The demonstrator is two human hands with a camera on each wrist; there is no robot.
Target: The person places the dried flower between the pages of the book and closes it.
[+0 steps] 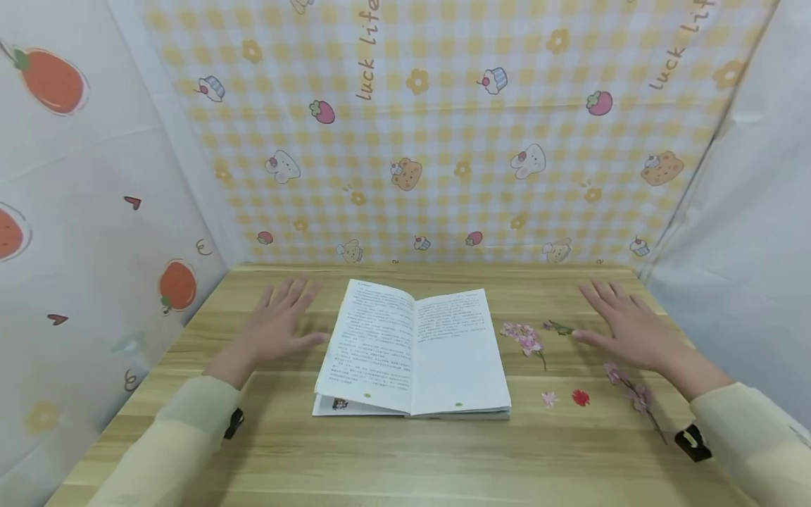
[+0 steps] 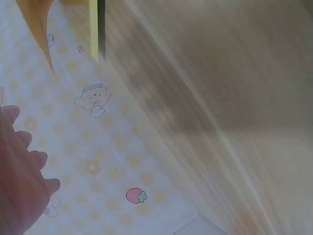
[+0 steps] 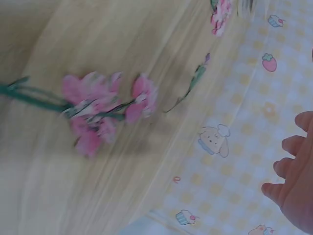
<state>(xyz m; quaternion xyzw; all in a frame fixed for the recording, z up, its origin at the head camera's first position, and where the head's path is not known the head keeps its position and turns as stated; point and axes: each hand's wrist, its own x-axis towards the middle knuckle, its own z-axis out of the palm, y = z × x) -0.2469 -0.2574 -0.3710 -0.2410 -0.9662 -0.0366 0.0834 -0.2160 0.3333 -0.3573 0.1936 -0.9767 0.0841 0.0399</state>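
An open book (image 1: 380, 345) lies in the middle of the wooden table, its pages full of small print. To its left my left hand (image 1: 279, 324) is held with fingers spread, the thumb close to the book's left edge. My right hand (image 1: 624, 327), also spread and holding nothing, is over the right side of the table. Near its thumb is a small green sprig (image 1: 559, 328). A pink flower sprig (image 1: 524, 339) lies between that and the book. Below the right hand rests a longer pink flower stem (image 1: 638, 398), large in the right wrist view.
A small pink blossom (image 1: 548, 399) and a red blossom (image 1: 580, 398) lie right of the book. The table (image 1: 380, 465) meets a yellow checked cloth (image 1: 443, 141) at the back. White cloth hangs at both sides.
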